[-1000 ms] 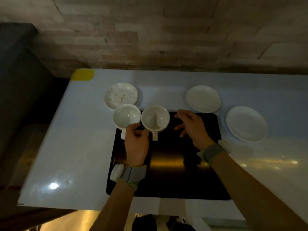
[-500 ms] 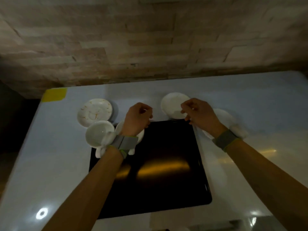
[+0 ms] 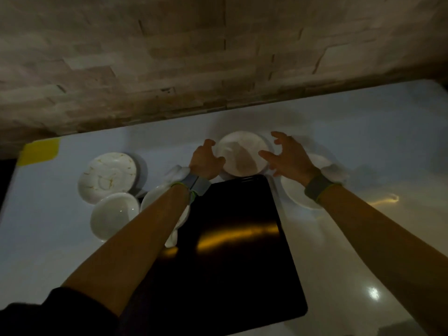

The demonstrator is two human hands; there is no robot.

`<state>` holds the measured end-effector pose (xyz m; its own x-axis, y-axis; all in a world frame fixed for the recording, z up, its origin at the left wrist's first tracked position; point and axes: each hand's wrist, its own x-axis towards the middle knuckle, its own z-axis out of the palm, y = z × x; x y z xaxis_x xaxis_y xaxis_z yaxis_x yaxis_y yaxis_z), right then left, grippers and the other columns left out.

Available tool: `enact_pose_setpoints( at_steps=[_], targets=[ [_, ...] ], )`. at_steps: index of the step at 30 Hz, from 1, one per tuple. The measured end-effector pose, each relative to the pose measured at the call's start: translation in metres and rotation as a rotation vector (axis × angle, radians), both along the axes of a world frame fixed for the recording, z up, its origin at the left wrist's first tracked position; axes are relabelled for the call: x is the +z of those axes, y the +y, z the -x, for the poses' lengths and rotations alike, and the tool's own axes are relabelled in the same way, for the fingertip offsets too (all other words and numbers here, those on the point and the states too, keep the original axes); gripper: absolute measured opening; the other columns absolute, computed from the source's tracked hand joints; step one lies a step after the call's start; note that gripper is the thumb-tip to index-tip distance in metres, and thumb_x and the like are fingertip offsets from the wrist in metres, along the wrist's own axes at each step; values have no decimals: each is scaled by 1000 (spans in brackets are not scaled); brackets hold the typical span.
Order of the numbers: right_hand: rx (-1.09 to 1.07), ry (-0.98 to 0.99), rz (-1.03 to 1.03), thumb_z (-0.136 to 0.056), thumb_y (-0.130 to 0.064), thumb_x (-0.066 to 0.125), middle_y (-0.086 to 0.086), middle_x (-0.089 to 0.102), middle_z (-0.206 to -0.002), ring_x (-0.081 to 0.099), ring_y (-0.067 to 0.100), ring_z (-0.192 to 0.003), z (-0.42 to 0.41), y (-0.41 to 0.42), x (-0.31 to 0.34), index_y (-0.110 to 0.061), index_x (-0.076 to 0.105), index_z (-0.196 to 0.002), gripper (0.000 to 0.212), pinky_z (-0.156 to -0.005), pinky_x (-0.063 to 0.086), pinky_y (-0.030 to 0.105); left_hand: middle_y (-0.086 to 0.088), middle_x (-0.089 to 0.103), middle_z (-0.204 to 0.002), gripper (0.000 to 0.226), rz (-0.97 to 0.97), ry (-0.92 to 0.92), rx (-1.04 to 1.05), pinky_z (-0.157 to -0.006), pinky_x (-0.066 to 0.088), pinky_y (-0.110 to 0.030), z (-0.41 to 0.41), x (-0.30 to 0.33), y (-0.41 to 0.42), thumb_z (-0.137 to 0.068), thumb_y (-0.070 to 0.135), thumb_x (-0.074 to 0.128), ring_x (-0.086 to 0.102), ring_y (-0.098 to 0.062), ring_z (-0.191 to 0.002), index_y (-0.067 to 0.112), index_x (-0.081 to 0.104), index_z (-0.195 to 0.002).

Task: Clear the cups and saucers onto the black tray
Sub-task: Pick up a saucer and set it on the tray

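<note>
The black tray (image 3: 232, 251) lies on the white table in front of me. Two white cups sit at its far left corner: one cup (image 3: 114, 215) in plain sight, the other cup (image 3: 152, 198) mostly hidden under my left forearm. A plain white saucer (image 3: 242, 154) rests just beyond the tray's far edge. My left hand (image 3: 206, 158) is at its left rim, fingers curled against it. My right hand (image 3: 288, 156) hovers at its right rim with fingers spread. Another white saucer (image 3: 298, 192) lies right of the tray, partly under my right wrist. A gold-veined saucer (image 3: 106, 177) lies at far left.
A stone-tile wall (image 3: 194, 57) runs along the table's far edge. A yellow tape patch (image 3: 40, 151) marks the far left corner of the white table (image 3: 363, 132). The table's left edge drops into darkness.
Both hands left the cups and moved forward to the plain saucer beyond the tray. My right hand has spread its fingers. The camera has tilted and come closer.
</note>
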<state>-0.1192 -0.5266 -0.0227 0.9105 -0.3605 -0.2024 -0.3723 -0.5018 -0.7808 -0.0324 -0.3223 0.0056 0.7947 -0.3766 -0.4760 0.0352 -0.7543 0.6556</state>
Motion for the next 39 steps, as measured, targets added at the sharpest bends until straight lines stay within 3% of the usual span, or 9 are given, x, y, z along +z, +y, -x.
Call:
enact_pose_setpoints(
  at_steps=[6, 10, 13, 18, 23, 27, 30, 34, 39],
  targets=[
    [-13, 102, -15, -86, -24, 70, 22, 51, -133, 59, 42, -110, -13, 4, -22, -10, 36, -143, 68, -87, 53, 58, -23, 52, -138, 54, -78, 9, 45, -97, 48, -44, -1, -13, -16, -97, 14, 52, 55, -40, -121, 8, 31, -146],
    [-24, 102, 32, -89, -13, 64, 23, 60, -121, 64, 42, -100, -17, 6, -24, -6, 45, -132, 48, -82, 55, 56, -25, 52, -135, 51, -75, 29, 65, -95, 52, -48, -1, -17, -20, -96, 10, 51, 58, -42, -115, 9, 34, -143],
    [-30, 108, 57, -90, -10, 61, 23, 65, -112, 66, 39, -92, -18, 7, -25, -7, 46, -129, 43, -73, 58, 45, -26, 56, -130, 48, -50, 11, 119, -91, 54, -52, 0, -19, -20, -95, 9, 51, 63, -46, -107, 10, 38, -141],
    [-9, 121, 133, -91, -11, 57, 27, 66, -108, 63, 40, -98, -18, 11, -25, -10, 39, -135, 47, -84, 54, 48, -24, 59, -127, 46, 26, 23, 155, -87, 57, -51, 6, -20, -17, -95, 10, 48, 66, -47, -100, 14, 40, -140],
    [-49, 103, 109, -90, -8, 57, 26, 66, -106, 63, 40, -97, -19, 13, -28, -10, 41, -133, 46, -86, 54, 48, -19, 58, -132, 47, 23, -26, 170, -91, 55, -43, 10, -18, -19, -95, 10, 47, 60, -40, -112, 13, 43, -141],
    [-85, 52, 94, -89, -7, 57, 26, 66, -106, 63, 38, -98, -17, 17, -29, -10, 43, -134, 46, -80, 47, 34, -16, 56, -139, 46, -4, -45, 220, -104, 47, -43, 15, -12, -22, -97, 12, 46, 53, -36, -126, 14, 45, -143],
    [-112, -17, 92, -90, -7, 58, 16, 66, -96, 62, 33, -95, -13, 18, -28, -12, 43, -136, 48, -76, 42, 29, -16, 56, -139, 42, 17, -64, 277, -106, 44, -45, 20, -6, -22, -99, 15, 42, 53, -37, -127, 13, 47, -141],
    [-115, -81, 113, -92, -9, 57, -11, 50, -71, 54, 17, -83, -4, 19, -24, -9, 37, -144, 55, -76, 38, 21, -23, 65, -123, 44, 118, -94, 299, -94, 53, -49, 31, 5, -15, -96, 8, 42, 63, -43, -110, 15, 48, -139],
    [-99, -144, 134, -94, -14, 57, 3, 58, -85, 54, 16, -79, 15, 31, -15, -11, 46, -138, 46, -74, 40, 25, -20, 66, -124, 50, 118, -206, 413, -96, 52, -44, 58, 12, -8, -94, 6, 44, 61, -38, -115, 21, 48, -141]
  ],
)
